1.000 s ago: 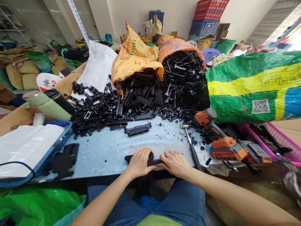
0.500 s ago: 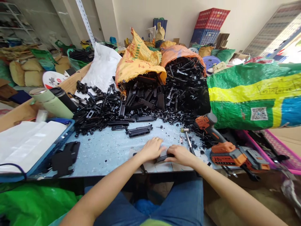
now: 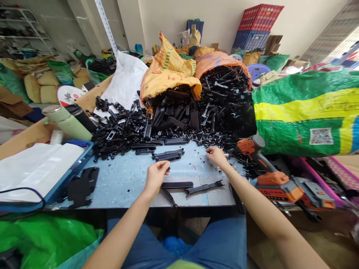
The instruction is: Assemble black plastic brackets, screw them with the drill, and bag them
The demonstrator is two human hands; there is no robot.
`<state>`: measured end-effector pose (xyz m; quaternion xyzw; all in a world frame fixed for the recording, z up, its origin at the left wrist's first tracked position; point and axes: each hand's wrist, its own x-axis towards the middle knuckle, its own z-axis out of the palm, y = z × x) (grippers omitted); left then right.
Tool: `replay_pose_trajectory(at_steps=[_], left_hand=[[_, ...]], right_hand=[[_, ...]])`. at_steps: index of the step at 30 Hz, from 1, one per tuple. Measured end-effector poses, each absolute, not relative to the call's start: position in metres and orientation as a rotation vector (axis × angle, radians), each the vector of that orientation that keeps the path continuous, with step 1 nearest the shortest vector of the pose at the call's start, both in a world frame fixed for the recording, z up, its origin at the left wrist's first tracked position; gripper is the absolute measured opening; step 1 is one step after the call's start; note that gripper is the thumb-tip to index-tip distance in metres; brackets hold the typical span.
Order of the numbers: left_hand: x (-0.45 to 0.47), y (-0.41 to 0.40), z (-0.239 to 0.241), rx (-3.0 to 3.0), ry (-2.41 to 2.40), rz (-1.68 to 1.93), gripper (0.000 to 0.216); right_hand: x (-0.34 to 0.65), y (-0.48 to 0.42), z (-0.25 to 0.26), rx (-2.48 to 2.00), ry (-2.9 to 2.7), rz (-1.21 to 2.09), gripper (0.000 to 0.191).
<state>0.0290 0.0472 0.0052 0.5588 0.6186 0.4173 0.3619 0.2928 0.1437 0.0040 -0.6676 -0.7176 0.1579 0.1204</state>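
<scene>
Two hands sit low at centre frame: the left hand [image 3: 157, 173], fingers curled, is just above the end of a flat black bar [image 3: 177, 184] lying on the bench [image 3: 123, 179]. The right hand [image 3: 216, 155] touches the edge of the heap of black parts [image 3: 179, 116]; whether either grips anything cannot be told. A forked black piece [image 3: 203, 187] lies beside the bar, and an orange drill [image 3: 248, 146] sits right of the right hand.

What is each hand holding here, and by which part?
Cannot tell. The left hand curls over the left end of a black bar; the right hand reaches small parts.
</scene>
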Motion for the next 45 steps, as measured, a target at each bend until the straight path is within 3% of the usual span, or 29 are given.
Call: replay_pose_trajectory(at_steps=[4, 8, 18, 25, 38, 45], left_hand=[[-0.009, 0.003, -0.004, 0.747, 1.478, 1.287, 0.047], [-0.002, -0.008, -0.01, 0.654, 1.456, 1.348, 0.041], [-0.003, -0.005, -0.001, 0.934, 1.58, 1.223, 0.04], [-0.01, -0.001, -0.008, 1.529, 1.785, 1.082, 0.03], [-0.013, 0.0, -0.021, 1.488, 1.63, 0.839, 0.027], [-0.007, -0.002, -0.012, 1.641, 1.753, 0.836, 0.025]], right_hand=[[0.266, 0.086, 0.0, -1.558, -2.089, 0.807, 0.021], [0.246, 0.043, 0.003, -1.274, -1.929, 0.991, 0.019], [0.244, 0.023, 0.003, -1.133, -2.03, 0.628, 0.01], [0.24, 0.016, 0.006, -0.996, -2.3, 0.408, 0.015], [0.245, 0.012, -0.001, -0.98, -2.224, 0.458, 0.022], [0.262, 0.007, -0.025, -0.973, -2.254, 0.442, 0.042]])
